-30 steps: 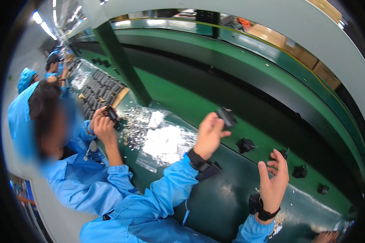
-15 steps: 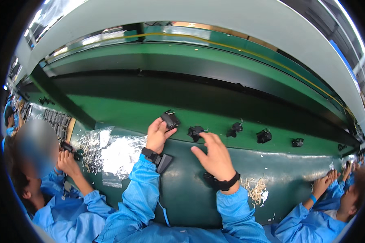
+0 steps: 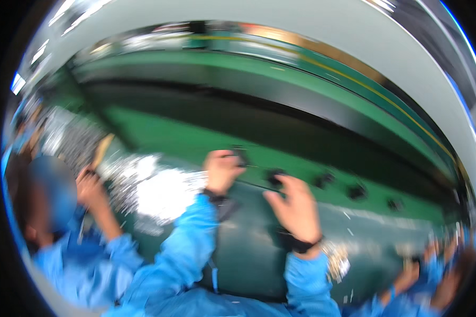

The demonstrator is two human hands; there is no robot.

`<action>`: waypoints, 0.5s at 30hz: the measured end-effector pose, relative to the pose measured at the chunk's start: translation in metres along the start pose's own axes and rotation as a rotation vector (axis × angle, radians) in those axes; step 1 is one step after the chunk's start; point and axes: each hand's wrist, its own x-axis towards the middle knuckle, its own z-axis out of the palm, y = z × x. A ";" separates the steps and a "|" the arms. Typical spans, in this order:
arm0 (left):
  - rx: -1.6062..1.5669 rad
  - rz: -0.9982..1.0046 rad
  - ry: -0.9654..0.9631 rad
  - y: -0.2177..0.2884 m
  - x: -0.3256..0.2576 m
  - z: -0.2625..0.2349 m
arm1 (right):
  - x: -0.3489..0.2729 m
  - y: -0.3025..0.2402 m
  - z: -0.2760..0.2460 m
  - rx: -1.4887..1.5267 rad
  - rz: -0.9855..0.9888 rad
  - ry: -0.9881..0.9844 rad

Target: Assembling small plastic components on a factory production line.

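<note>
Frame is motion-blurred. Green belt (image 3: 185,134) arcs across the middle, upper left to right edge, dark strip above it, pale grey wall at top. Dark green table (image 3: 248,253) fills lower centre. Shiny silver bag pile (image 3: 153,190) sits left of centre, another small glittery heap (image 3: 336,261) at lower right. Co-worker in blue at lower left, hand (image 3: 90,185) raised by the pile. Another person's hands at lower right edge. Left hand (image 3: 222,170) at centre, fingers curled around a small black part (image 3: 241,155) at the belt edge. Right hand (image 3: 296,203) just right of it, fingers spread, holding nothing, just below a second black part (image 3: 275,177). More black parts (image 3: 357,191) trail right along the belt. No labels legible.
</note>
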 end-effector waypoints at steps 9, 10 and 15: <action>-0.936 -0.878 0.168 0.082 0.022 -0.024 | -0.025 -0.008 0.002 0.554 0.274 -0.033; -0.937 -0.870 0.190 0.081 0.020 -0.025 | -0.028 -0.009 0.015 0.607 0.254 -0.087; -0.854 -0.767 0.201 0.086 0.030 -0.011 | -0.027 0.025 0.075 0.708 0.336 -0.261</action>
